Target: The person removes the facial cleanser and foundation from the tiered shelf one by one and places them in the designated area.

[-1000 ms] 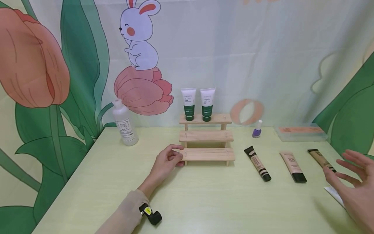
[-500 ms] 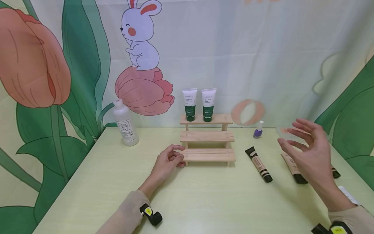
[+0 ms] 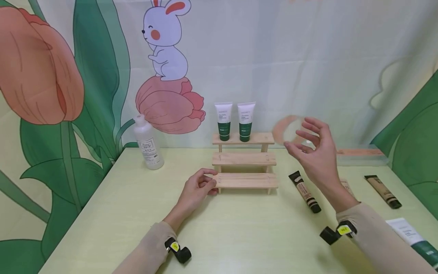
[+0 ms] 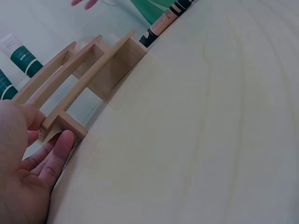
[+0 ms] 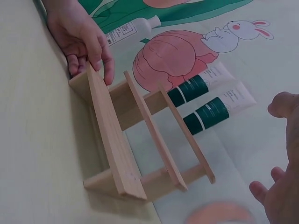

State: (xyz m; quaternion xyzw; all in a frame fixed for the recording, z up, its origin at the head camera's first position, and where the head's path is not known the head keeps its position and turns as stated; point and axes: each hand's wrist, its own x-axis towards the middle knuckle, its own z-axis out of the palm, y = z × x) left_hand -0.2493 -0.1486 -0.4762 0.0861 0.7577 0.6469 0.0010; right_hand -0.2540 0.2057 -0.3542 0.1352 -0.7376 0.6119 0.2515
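Note:
My left hand (image 3: 195, 192) pinches the left end of the lowest step of a three-step wooden display rack (image 3: 244, 180). In the left wrist view, its thumb (image 4: 64, 143) lies against the rack's end piece. Two white-and-green squeeze tubes, a left one (image 3: 224, 121) and a right one (image 3: 245, 121), stand cap down on the top step; the two lower steps are bare. To the right of the rack, my right hand (image 3: 318, 156) is raised with loosely bent, spread fingers and holds nothing. It covers most of the purple nail polish bottle behind it.
A white bottle (image 3: 148, 148) stands at the back left. On the right lie a black-ended tube (image 3: 305, 192), a half-hidden pink tube (image 3: 347, 187), a tan tube (image 3: 383, 192) and a white-and-green tube (image 3: 412, 236). A clear plastic box (image 3: 362, 160) sits behind them.
My right hand has swept left and upward from the right edge, passing over the lying tubes to beside the rack, still holding nothing. My left hand keeps its grip on the rack.

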